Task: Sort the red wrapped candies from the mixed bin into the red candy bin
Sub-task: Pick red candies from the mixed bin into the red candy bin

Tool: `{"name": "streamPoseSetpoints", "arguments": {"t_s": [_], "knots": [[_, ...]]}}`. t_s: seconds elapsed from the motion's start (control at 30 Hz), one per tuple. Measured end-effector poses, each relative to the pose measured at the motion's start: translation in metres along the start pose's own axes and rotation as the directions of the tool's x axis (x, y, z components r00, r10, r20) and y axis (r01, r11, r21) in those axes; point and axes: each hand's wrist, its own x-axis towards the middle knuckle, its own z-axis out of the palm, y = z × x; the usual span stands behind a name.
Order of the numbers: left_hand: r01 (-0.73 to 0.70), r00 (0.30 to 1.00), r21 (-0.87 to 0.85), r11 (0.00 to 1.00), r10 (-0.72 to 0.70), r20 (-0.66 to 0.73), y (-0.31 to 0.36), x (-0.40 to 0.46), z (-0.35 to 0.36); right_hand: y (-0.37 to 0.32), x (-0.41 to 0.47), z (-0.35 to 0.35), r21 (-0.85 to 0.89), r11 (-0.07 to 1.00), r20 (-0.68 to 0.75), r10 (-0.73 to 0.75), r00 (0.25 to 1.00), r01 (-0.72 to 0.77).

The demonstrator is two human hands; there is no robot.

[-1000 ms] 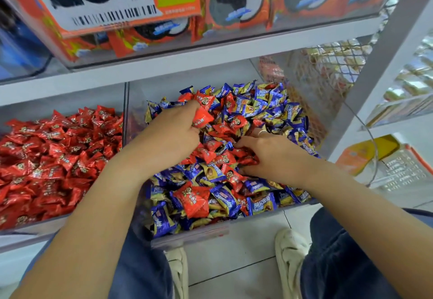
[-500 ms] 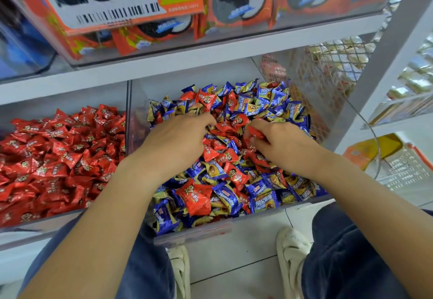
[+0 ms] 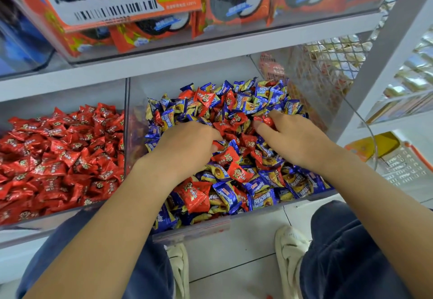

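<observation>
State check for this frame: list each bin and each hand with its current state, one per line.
Mixed bin: holds blue and red candies, still mixed.
Red candy bin: filled with red candies only.
Left hand: in the mixed bin, fingers curled into the candies.
Right hand: in the mixed bin, pinching a red candy.

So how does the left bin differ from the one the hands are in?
The left bin holds only red candies; the mixed bin holds red among blue-and-gold ones. No hand is in the left bin; the left hand and right hand are in the mixed bin. Both are clear, side by side.
</observation>
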Motion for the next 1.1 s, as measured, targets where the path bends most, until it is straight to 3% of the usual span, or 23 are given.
{"name": "streamPoseSetpoints", "arguments": {"t_s": [0.17,0.33,0.43,0.6,0.8,0.9,0.97,1.1], "knots": [[0.030,0.986,-0.112,0.993,-0.048,-0.158,-0.005,-0.002,-0.005,0.005,0.002,0.000,0.002,0.995,-0.062,-0.100,0.993,0.100],[0.039,0.943,-0.184,0.982,-0.097,-0.319,-0.003,-0.007,-0.015,0.013,0.001,0.004,-0.040,0.988,0.018,-0.148,0.989,0.149],[0.089,0.950,-0.179,0.980,-0.138,-0.280,-0.003,-0.007,-0.015,0.015,-0.002,0.008,-0.149,0.965,0.061,-0.209,0.976,0.216],[0.127,0.935,-0.222,0.967,-0.191,-0.299,-0.005,-0.007,-0.020,0.012,-0.005,0.012,-0.311,0.924,0.168,-0.178,0.970,0.223],[0.111,0.960,-0.147,0.983,-0.145,-0.240,0.008,-0.004,-0.009,0.012,-0.002,0.010,-0.272,0.949,0.041,-0.155,0.987,0.161],[0.077,0.973,-0.064,0.995,-0.089,-0.213,0.012,-0.005,-0.007,0.015,0.001,0.000,-0.135,0.980,-0.034,-0.150,0.988,0.145],[0.029,0.989,-0.092,0.995,-0.041,-0.139,0.012,-0.006,-0.004,0.019,0.000,-0.009,-0.067,0.988,0.009,-0.141,0.990,0.142],[-0.044,0.997,-0.192,0.980,0.055,0.051,0.018,-0.007,0.004,0.022,-0.005,-0.014,-0.107,0.982,0.133,-0.139,0.981,0.153]]}}
